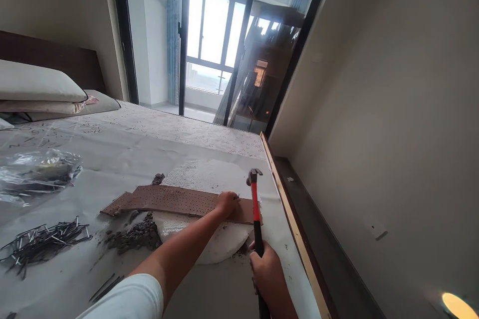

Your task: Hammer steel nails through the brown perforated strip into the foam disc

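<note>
My right hand (266, 268) is wrapped round the black grip of a claw hammer (255, 194); its red neck and metal head point up and away from me. My left hand (226, 204) rests near the right end of a brown board (168, 200) dotted with rows of small holes. Its fingers pinch a nail (238, 196), of which only a small dark tip shows. Under the board lies a round white foam slab (220, 246). Left of my forearm are a heap of dark grey crumbly lumps (136, 234) and a pile of long nails (47, 239).
A clear plastic bag (39, 172) with dark contents lies at the left. Grey sheeting (123, 159) covers part of the bed, with pillows (41, 82) at the far left. A wooden edge rail (295, 232) runs along the right, beside the wall. Sliding glass doors (157, 50) stand behind.
</note>
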### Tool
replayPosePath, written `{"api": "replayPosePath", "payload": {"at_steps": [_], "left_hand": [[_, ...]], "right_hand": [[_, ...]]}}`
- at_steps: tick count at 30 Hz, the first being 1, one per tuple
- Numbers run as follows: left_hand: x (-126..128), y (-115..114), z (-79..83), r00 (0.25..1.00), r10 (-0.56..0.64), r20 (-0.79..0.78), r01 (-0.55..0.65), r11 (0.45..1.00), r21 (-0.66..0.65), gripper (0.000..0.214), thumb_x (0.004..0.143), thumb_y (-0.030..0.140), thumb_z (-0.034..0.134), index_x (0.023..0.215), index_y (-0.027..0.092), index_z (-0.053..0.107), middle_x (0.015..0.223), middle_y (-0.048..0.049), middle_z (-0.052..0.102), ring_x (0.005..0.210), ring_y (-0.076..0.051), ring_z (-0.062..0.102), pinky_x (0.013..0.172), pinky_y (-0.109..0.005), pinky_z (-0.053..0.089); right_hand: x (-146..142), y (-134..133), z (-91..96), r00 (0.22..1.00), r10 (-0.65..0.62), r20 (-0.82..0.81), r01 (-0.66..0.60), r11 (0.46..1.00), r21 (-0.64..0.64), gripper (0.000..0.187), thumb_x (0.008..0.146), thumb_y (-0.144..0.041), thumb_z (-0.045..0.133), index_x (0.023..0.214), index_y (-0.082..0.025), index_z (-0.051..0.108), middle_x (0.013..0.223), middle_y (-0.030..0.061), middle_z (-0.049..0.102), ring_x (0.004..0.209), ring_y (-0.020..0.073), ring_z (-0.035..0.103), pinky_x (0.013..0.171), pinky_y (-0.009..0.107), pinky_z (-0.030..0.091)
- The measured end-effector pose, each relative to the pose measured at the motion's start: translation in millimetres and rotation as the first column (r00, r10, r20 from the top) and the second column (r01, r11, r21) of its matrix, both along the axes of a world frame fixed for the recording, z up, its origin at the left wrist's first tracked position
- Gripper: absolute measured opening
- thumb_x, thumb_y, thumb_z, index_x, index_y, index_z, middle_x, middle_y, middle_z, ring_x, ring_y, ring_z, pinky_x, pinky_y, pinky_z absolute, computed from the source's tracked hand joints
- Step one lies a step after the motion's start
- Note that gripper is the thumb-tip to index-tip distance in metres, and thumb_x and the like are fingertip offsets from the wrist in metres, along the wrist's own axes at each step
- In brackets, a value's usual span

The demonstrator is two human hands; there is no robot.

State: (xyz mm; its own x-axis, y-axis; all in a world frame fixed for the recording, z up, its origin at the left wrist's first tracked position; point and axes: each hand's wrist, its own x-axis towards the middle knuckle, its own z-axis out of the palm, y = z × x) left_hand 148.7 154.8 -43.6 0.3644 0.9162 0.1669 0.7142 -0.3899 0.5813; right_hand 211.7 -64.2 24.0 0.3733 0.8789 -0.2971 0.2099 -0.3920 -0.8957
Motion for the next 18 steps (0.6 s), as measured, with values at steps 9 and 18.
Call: {"api": "replayPosePath", "payload": {"at_steps": [9,18], "left_hand": [[-0.2,-0.9,0.2,0.999,0.006,-0.031,-0.006,1.000,0.007,0.021,0.073,0.030,0.056,0.069,0.017,0.072,0.076,-0.0105,0.069,0.076,-0.023,0.060,0.071,-0.032,0.039],[-3.2,-2.2,3.4,0.999,-0.012,0.034,0.012,1.000,-0.011,0.017,0.069,0.022,0.056,0.071,0.018,0.071,0.081,-0.0089,0.069,0.082,-0.022,0.059,0.075,-0.031,0.039]], "right_hand": [[-3.7,0.9,-2.1,0.995,0.054,0.085,-0.052,0.998,-0.026,0.012,0.074,-0.019,0.042,0.084,-0.017,0.049,0.054,-0.0045,0.041,0.036,0.0088,0.038,0.031,0.021,0.034],[-3.6,1.6,-5.2,0.997,0.074,0.036,-0.071,0.995,-0.067,0.012,0.076,-0.019,0.040,0.084,-0.016,0.048,0.051,-0.0053,0.038,0.035,0.0091,0.037,0.030,0.020,0.031]]}}
